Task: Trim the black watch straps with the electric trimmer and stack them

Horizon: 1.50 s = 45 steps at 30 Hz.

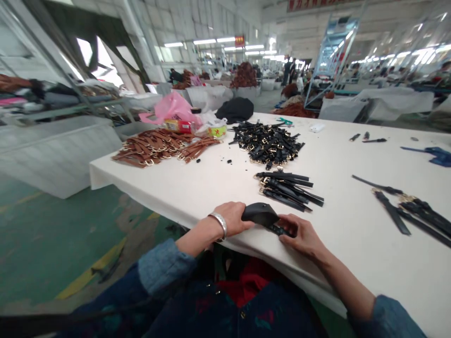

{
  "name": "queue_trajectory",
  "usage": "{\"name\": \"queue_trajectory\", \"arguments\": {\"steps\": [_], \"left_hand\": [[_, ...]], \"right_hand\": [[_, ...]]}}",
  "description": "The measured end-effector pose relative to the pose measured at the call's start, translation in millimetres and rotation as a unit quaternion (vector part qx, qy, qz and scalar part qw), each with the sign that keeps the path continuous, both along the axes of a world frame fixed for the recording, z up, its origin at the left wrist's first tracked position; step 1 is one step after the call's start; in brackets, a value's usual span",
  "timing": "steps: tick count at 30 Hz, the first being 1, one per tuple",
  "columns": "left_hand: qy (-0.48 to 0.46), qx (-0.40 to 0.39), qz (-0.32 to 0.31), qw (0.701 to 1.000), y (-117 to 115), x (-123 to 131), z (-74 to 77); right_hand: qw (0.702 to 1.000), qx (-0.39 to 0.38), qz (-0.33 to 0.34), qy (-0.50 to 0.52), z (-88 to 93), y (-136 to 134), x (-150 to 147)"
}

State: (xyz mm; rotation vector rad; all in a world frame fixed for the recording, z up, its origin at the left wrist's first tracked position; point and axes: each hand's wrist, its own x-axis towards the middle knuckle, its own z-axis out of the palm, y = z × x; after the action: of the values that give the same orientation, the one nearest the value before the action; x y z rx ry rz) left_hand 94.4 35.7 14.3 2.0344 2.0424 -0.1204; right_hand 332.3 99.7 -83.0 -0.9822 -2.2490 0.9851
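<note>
My left hand [232,218], with a silver bracelet on the wrist, is closed round the rounded end of a black leather strap piece [260,213] at the near edge of the white table [197,188]. My right hand [301,232] pinches the narrow end of the same black piece against the tabletop. Just beyond my hands lies a small stack of black straps with gold buckles [287,190]. A larger heap of black buckled straps [268,143] lies farther back.
A pile of brown straps [158,146] lies at the table's far left, beside a pink plastic bag [172,109] and a black cloth bundle [235,110]. More black straps [405,206] lie to the right. A blue tool [435,155] sits far right. Green floor lies to the left.
</note>
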Motion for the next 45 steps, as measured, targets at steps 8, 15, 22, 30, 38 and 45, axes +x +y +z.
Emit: {"name": "queue_trajectory", "arguments": {"steps": [8, 15, 22, 30, 38, 45], "left_hand": [[-0.007, 0.008, 0.021, 1.000, -12, -4, 2.6], [-0.010, -0.004, 0.037, 0.999, -22, -9, -3.3], [-0.036, 0.001, 0.032, 0.999, -14, -1, -8.7], [-0.099, -0.021, 0.009, 0.995, 3, -9, -21.9], [-0.182, -0.064, -0.002, 0.981, -4, -42, -24.6], [-0.061, -0.062, 0.015, 0.996, -20, -40, -17.9]], "right_hand": [[0.999, 0.019, 0.026, 0.001, -11.4, 5, 1], [0.999, 0.021, 0.031, -0.013, -10.3, 5, 0], [0.999, 0.032, 0.016, -0.013, -7.4, -1, 1], [0.999, 0.034, -0.008, -0.007, 9.8, -12, -2], [0.999, 0.040, -0.027, -0.002, 12.4, -14, -4], [0.999, 0.031, -0.027, -0.003, 17.2, -16, -4]]}}
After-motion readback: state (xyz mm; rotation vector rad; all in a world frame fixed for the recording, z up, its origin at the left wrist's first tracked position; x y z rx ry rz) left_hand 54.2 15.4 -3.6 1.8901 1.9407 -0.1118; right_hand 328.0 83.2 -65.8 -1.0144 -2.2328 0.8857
